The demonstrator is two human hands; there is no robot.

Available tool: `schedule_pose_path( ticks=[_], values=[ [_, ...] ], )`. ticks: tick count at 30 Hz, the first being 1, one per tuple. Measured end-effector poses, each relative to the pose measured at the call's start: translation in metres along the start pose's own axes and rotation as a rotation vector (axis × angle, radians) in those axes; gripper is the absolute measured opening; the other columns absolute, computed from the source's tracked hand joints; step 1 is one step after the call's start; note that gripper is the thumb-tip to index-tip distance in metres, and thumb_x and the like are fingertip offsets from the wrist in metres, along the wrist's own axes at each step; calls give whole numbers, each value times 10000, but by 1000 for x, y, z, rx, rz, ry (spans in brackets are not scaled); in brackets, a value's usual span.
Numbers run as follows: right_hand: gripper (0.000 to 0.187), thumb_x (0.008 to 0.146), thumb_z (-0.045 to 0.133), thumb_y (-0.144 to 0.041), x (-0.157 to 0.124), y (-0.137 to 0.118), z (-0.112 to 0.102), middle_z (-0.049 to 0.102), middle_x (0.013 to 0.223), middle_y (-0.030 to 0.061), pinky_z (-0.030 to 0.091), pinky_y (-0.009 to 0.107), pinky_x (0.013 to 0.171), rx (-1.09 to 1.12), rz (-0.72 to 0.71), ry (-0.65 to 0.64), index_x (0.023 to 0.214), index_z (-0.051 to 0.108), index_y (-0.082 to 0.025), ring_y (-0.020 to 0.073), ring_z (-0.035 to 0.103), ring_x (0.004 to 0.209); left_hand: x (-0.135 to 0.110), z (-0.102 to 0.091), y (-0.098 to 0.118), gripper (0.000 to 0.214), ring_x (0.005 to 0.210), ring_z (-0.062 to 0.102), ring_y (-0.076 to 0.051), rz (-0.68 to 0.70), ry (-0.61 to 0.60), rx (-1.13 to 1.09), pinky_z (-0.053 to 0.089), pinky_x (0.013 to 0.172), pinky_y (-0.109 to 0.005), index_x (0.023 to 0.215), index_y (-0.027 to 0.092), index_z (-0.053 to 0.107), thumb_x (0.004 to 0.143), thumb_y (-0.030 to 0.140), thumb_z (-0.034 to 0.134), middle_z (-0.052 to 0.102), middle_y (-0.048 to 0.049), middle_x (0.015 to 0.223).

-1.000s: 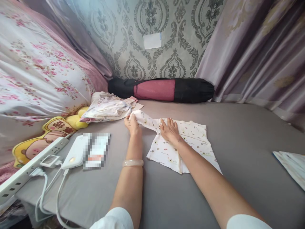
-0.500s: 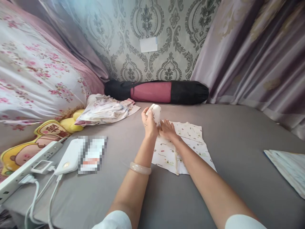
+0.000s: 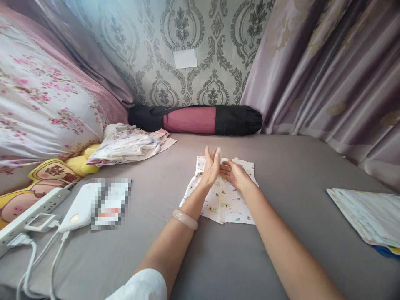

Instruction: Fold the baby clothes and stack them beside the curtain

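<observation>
A small white printed baby top [image 3: 223, 204] lies spread on the grey bed sheet, with a pale trim strip down its middle. Over its upper left part is my left hand [image 3: 212, 166], fingers apart and pointing up, with a pale bangle [image 3: 185, 219] on the wrist. My right hand [image 3: 236, 175] is held over the upper right part, palm turned inward and fingers stretched towards the left hand. Neither hand visibly grips the cloth. The hands hide part of the neckline; whether the fingertips touch the cloth I cannot tell.
Crumpled printed clothes [image 3: 131, 143] lie back left; a folded cloth stack [image 3: 368, 212] sits at right. A power strip [image 3: 37, 216], a white power bank [image 3: 81, 206] with cables and a blurred phone-like rectangle [image 3: 111, 204] are at left. A black and pink rolled bag [image 3: 190, 119] lies along the wall.
My left hand has let go of the lifted white cloth, which now lies flat over the top. My right hand has risen from pressing on it. The view has turned slightly right.
</observation>
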State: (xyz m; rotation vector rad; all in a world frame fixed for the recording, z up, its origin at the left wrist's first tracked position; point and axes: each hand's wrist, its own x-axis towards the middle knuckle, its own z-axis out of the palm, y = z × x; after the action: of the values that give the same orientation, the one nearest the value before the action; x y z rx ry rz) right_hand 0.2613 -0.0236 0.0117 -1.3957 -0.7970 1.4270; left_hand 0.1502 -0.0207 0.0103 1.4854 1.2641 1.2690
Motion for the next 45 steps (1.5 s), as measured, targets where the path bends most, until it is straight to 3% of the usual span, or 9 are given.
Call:
schedule_pose_path(
  ticks=[2,5,11,17,22,29,37,41,45],
  values=[
    [508,1020,170,-425,1,0,-1,730,992,157,579,347,773,-41,10,-33,1114,583,-144,202,711,870,-2,4,-4,619,1362,458,-227,-2,-106,1,395,1095,-368,1539,180,166,1010,462,319,439,-151,1503],
    [589,1012,124,-487,5,0,-3,734,984,145,583,359,752,-28,-1,-60,1140,587,-147,212,704,889,-3,5,-9,603,1325,499,-250,24,-126,19,377,1110,-417,1518,130,231,1009,439,324,478,-187,1465],
    [216,904,486,-193,5,3,-8,733,936,97,598,349,769,109,-7,32,1072,609,-137,190,701,823,1,-5,-18,526,1323,500,-253,88,-48,362,349,1122,-441,1475,63,289,985,252,325,562,-222,1371],
    [295,812,494,-75,8,6,-14,710,1046,89,608,324,742,-24,-124,135,1072,616,-146,185,701,846,4,-18,-32,642,1353,465,-252,79,-63,753,265,1166,-470,1483,9,235,851,60,330,539,-235,1393],
    [355,814,505,-108,13,9,-20,716,1055,88,611,311,703,-156,-166,176,1155,588,-158,172,708,793,3,-25,-35,609,1432,348,-269,10,-120,904,238,1175,-497,1496,14,234,898,109,290,403,-230,1505],
    [403,805,535,-149,22,14,-32,745,988,71,587,334,691,-544,-206,272,1202,596,-179,191,711,703,2,-24,-38,555,1448,309,-287,35,-138,951,204,1178,-521,1492,51,266,977,259,274,416,-225,1498],
    [442,862,543,-228,20,10,-44,729,1088,87,492,351,914,-927,-272,344,1298,539,-159,256,648,1079,1,-23,-37,540,1447,311,-289,99,-104,981,166,1186,-544,1475,43,297,983,265,277,457,-226,1470],
    [404,934,410,-196,3,2,-35,672,1198,155,444,385,970,-1171,-336,419,1316,528,-136,279,592,1164,-1,-15,-33,515,1437,334,-282,221,-106,979,170,1193,-523,1465,77,342,994,265,249,470,-184,1474],
    [436,979,317,-213,-8,9,-19,506,1443,151,270,447,1138,-1377,-536,271,1363,506,-132,276,390,1377,-5,-7,-30,502,1453,303,-269,314,-192,1005,166,1204,-504,1451,98,387,998,267,251,426,-155,1513]
  ],
)
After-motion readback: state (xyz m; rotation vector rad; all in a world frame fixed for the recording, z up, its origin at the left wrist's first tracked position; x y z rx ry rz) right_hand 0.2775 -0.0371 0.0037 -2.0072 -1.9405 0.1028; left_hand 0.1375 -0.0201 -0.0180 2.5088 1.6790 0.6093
